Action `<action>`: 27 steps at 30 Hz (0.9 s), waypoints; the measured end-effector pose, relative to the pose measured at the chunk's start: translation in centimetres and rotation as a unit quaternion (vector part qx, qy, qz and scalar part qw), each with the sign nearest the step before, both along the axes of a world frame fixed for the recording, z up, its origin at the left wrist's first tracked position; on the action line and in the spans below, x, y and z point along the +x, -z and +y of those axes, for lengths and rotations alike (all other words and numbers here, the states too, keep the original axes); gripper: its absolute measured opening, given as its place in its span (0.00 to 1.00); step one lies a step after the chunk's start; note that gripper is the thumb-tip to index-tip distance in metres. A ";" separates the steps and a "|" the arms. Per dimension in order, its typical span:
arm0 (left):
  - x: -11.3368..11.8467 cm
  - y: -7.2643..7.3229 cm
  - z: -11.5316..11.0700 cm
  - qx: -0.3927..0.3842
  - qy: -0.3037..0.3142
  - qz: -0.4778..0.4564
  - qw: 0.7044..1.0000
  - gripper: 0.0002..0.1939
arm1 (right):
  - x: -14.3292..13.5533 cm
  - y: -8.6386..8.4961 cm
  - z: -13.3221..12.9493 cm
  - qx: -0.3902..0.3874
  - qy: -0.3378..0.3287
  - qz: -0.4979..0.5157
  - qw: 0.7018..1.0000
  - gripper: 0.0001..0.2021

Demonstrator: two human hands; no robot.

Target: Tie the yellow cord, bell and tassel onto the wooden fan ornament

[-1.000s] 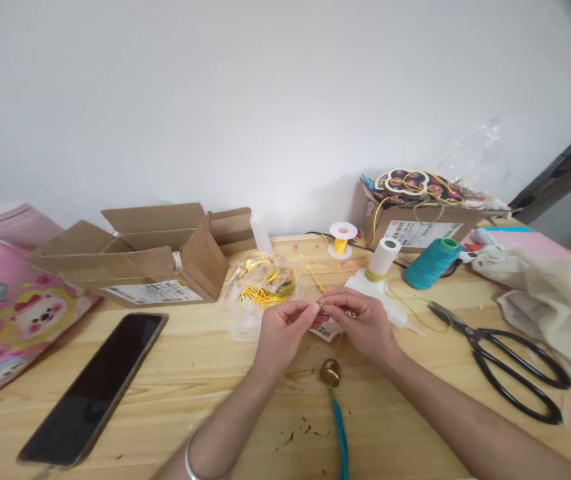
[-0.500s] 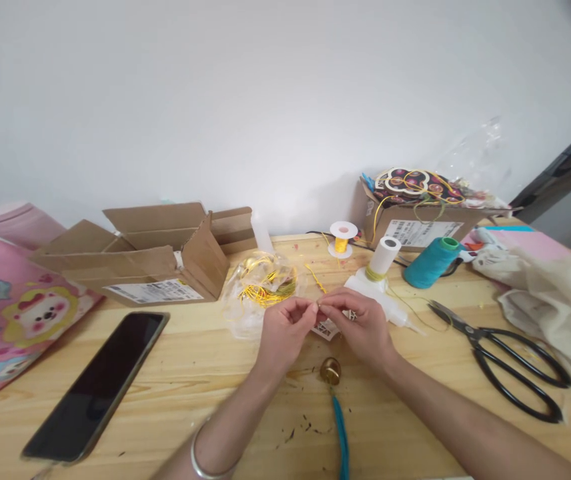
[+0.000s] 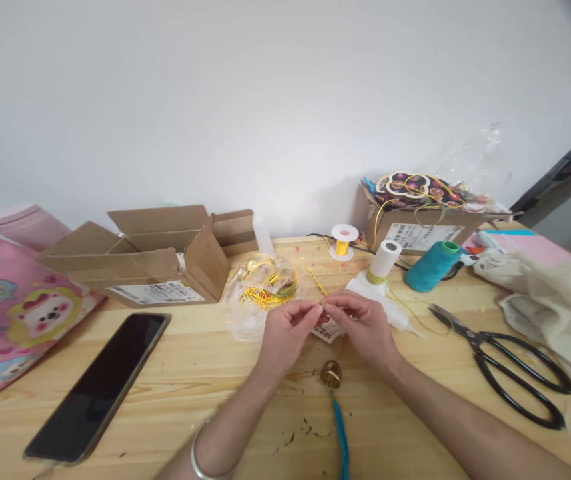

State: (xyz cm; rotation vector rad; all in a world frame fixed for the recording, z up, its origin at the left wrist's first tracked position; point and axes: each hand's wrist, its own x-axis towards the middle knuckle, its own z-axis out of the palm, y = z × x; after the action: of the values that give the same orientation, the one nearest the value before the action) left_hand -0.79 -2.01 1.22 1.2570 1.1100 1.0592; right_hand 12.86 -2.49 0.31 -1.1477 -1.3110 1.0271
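Observation:
My left hand (image 3: 288, 330) and my right hand (image 3: 363, 323) meet fingertip to fingertip above the table, both closed in a pinch. Whatever lies between the fingertips is too small to make out. A twisted yellow cord (image 3: 316, 280) runs up to the far side of the fingers. Below them a white cut-out piece (image 3: 328, 331) shows in part, the rest hidden by my hands. Nearer to me lies a brass-coloured bell (image 3: 331, 375) with a teal tassel (image 3: 340, 437).
Around the hands are a plastic bag of yellow cords (image 3: 265, 293), a white glue bottle (image 3: 383, 303), a white spool (image 3: 384, 260), a yellow thread spool (image 3: 342, 243) and teal thread (image 3: 431, 267). Scissors (image 3: 503, 363) lie right, a phone (image 3: 98, 387) left. Cardboard boxes (image 3: 205, 260) stand behind.
The fingertips stay pinched together and have shifted very slightly. The whole view has moved a little; the bell, tassel and tools lie as before.

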 end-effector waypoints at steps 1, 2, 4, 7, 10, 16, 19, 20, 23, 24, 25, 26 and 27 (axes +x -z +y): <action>0.1 -0.1 0.0 0.001 -0.002 0.003 1.000 0.08 | 0.0 0.0 0.0 0.005 0.001 0.000 1.000 0.06; 0.1 -0.1 0.0 0.003 -0.006 0.006 1.000 0.08 | -0.1 0.0 0.0 0.011 0.003 0.001 1.000 0.05; 0.2 -0.2 -0.1 0.009 -0.014 0.012 1.000 0.07 | -0.2 0.1 -0.1 0.025 0.009 0.003 1.000 0.04; 0.4 0.0 -0.2 0.016 -0.025 0.020 0.999 0.07 | -0.4 0.2 -0.2 0.050 0.016 0.002 0.999 0.04; 0.4 0.2 -0.2 0.018 -0.030 0.016 0.999 0.07 | -0.6 0.1 -0.3 0.069 0.019 -0.008 0.997 0.04; 0.4 0.0 0.1 -0.040 -0.031 -0.054 0.997 0.08 | -0.6 -0.2 -0.3 0.085 0.007 -0.009 0.996 0.04; 0.3 -0.1 0.1 -0.069 -0.030 -0.086 0.993 0.09 | -0.6 0.0 -0.2 0.046 -0.007 0.030 0.998 0.03; 0.3 -0.2 0.1 -0.074 -0.029 -0.090 0.993 0.09 | -0.6 0.1 -0.2 0.024 -0.012 0.048 0.998 0.04; 0.2 -0.2 0.1 -0.079 -0.024 -0.087 0.993 0.10 | -0.7 0.3 0.0 -0.053 -0.031 0.110 0.992 0.06; 0.2 -0.2 0.1 -0.077 -0.022 -0.086 0.993 0.10 | -0.7 0.3 0.0 -0.078 -0.037 0.130 0.988 0.07; 0.3 -0.1 0.0 -0.072 -0.017 -0.086 0.994 0.10 | -0.6 0.3 0.0 -0.100 -0.042 0.151 0.983 0.08; 0.3 -0.1 0.0 -0.063 -0.010 -0.088 0.994 0.09 | -0.6 0.2 0.0 -0.118 -0.046 0.171 0.977 0.09; 0.2 -0.2 0.0 -0.051 -0.002 -0.092 0.995 0.09 | -0.5 0.1 0.0 -0.134 -0.050 0.190 0.971 0.09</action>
State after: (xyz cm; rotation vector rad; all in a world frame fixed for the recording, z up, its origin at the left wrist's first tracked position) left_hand -0.58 -2.05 1.37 1.0559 1.0136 1.0853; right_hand 12.31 -2.54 0.21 -1.0219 -0.9509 1.4534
